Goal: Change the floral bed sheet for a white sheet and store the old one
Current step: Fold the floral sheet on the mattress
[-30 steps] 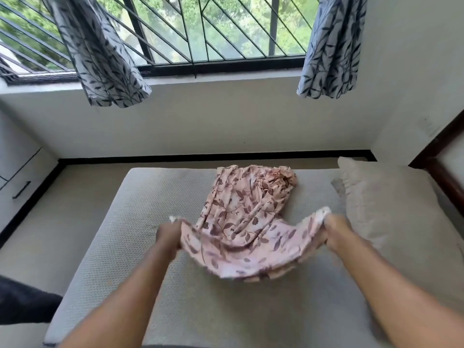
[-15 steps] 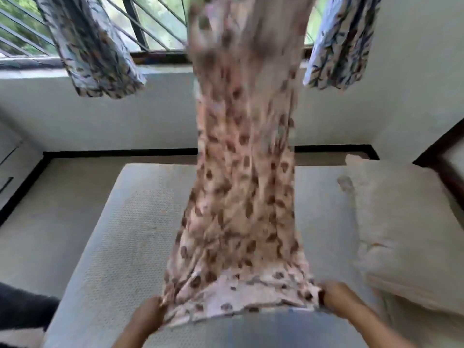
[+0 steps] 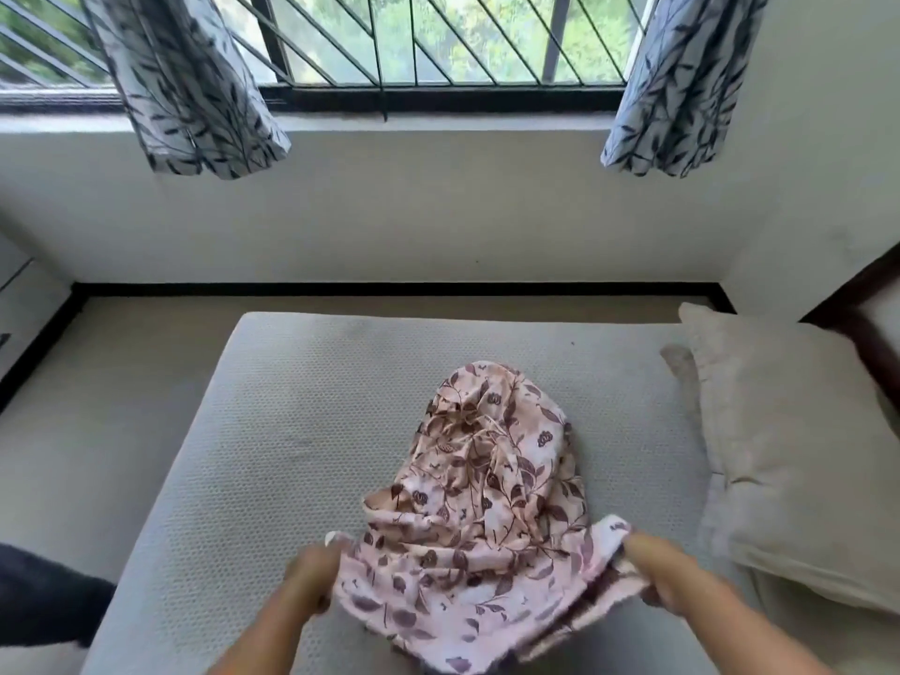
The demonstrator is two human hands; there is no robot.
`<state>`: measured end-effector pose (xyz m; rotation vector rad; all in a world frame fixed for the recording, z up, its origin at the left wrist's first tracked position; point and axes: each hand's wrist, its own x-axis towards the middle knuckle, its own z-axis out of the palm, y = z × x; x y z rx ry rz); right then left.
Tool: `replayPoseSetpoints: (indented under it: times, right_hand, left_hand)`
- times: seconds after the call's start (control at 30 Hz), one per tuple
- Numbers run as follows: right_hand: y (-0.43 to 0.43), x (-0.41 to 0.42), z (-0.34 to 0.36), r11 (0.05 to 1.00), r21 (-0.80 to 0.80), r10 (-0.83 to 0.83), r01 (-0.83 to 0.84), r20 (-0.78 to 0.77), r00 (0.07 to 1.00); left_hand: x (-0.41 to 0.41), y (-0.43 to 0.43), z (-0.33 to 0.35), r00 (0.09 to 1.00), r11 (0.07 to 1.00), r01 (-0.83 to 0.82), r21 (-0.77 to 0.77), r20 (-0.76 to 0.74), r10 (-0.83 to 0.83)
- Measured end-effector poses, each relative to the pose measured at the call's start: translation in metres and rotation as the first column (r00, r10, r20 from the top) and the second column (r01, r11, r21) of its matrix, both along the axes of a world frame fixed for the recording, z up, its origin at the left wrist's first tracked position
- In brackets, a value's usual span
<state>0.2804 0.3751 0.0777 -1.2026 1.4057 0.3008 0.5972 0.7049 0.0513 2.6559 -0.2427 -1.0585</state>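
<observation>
Dimpled grey mattress (image 3: 292, 431) bears crumpled, leaf-printed floral sheet (image 3: 487, 509).

place: home bedroom | cues: mattress (image 3: 302, 431), pillow (image 3: 789, 455), curtains (image 3: 190, 80), barred window (image 3: 438, 36)

I am gripping a floral sheet (image 3: 487, 479) that is showing a pale pink ground scattered with maroon and brown leaves, thin stems and small flowers; its near corners are looking whiter. Under it the mattress (image 3: 292, 431) is showing light grey with a fine dotted weave. The pillow (image 3: 803, 455) is showing plain beige. The curtain on the left (image 3: 185, 80) and the curtain on the right (image 3: 682, 80) are hanging pale grey-white, printed with dark slender leaves. The window frame (image 3: 438, 97) is standing out black against green foliage (image 3: 487, 31). The wall (image 3: 438, 211) is showing off-white, the skirting (image 3: 389, 288) black, the floor (image 3: 73, 431) dull beige, the bed frame (image 3: 857, 304) dark brown.
</observation>
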Motion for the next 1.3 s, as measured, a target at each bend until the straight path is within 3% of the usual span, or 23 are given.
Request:
replayPoseSetpoints:
  times: [0.07,0.1,0.13,0.2,0.23,0.27,0.3,0.37,0.47,0.63,0.77,0.87,0.97,1.07,1.2,1.3]
  right_hand:
    - [-0.043,0.066,0.069,0.992,0.018,-0.122,0.121,0.229,0.966]
    - [-0.068,0.100,0.119,0.981,0.020,-0.188,0.195,0.374,0.908]
    - [-0.086,0.126,0.175,0.958,0.015,-0.247,0.286,0.551,0.797]
    - [-0.101,0.146,0.281,0.923,0.015,-0.180,0.384,0.901,0.396]
    - [-0.102,0.147,0.331,0.910,0.003,-0.106,0.415,0.968,0.226]
    - [-0.100,0.146,0.367,0.909,0.019,-0.060,0.417,0.995,0.085]
    - [-0.095,0.141,0.398,0.913,0.013,-0.016,0.409,1.000,0.005]
    - [-0.089,0.137,0.421,0.927,0.014,0.015,0.375,0.997,-0.075]
    - [-0.090,0.129,0.414,0.912,-0.003,0.005,0.409,1.000,-0.003]
    - [-0.086,0.102,0.353,0.875,0.005,-0.095,0.484,0.982,0.162]
    - [-0.071,0.069,0.290,0.892,-0.002,-0.105,0.451,0.972,0.212]
    - [-0.062,0.025,0.233,0.896,0.041,-0.175,0.442,0.948,0.267]
    - [-0.040,-0.026,0.182,0.892,0.051,-0.225,0.450,0.912,0.342]
    - [-0.005,-0.082,0.133,0.876,0.023,-0.276,0.481,0.843,0.462]
    - [0.046,-0.155,0.080,0.836,-0.063,-0.390,0.545,0.630,0.672]
    - [0.069,-0.192,0.042,0.833,-0.086,-0.444,0.546,0.483,0.754]
  left_hand:
    - [0.056,-0.047,0.070,0.963,0.926,-0.268,-0.266,-0.049,0.265]
    - [0.094,-0.068,0.115,0.930,0.832,-0.353,-0.427,-0.060,0.364]
    - [0.117,-0.086,0.174,0.873,0.653,-0.432,-0.622,-0.105,0.477]
    - [0.139,-0.102,0.278,0.804,0.165,-0.425,-0.890,-0.288,0.520]
    - [0.145,-0.104,0.329,0.806,-0.025,-0.336,-0.942,-0.301,0.509]
    - [0.146,-0.103,0.367,0.837,-0.151,-0.248,-0.957,-0.290,0.465]
    - [0.145,-0.102,0.402,0.860,-0.272,-0.206,-0.940,-0.306,0.408]
    - [0.144,-0.100,0.429,0.859,-0.387,-0.220,-0.895,-0.366,0.357]
    - [0.143,-0.089,0.418,0.815,-0.327,-0.236,-0.915,-0.370,0.447]
    - [0.118,-0.066,0.372,0.624,-0.301,-0.319,-0.899,-0.438,0.647]
    - [0.091,-0.024,0.294,0.502,-0.119,-0.371,-0.921,-0.306,0.809]
    - [0.061,0.015,0.223,0.430,0.147,-0.426,-0.892,-0.057,0.901]
    - [-0.023,0.041,0.190,0.375,0.188,-0.510,-0.839,-0.020,0.927]
    - [-0.096,0.073,0.143,0.338,0.149,-0.633,-0.760,-0.099,0.936]
    - [-0.179,0.116,0.087,0.338,0.150,-0.792,-0.592,-0.220,0.915]
    - [-0.218,0.139,0.048,0.335,0.210,-0.861,-0.463,-0.206,0.919]
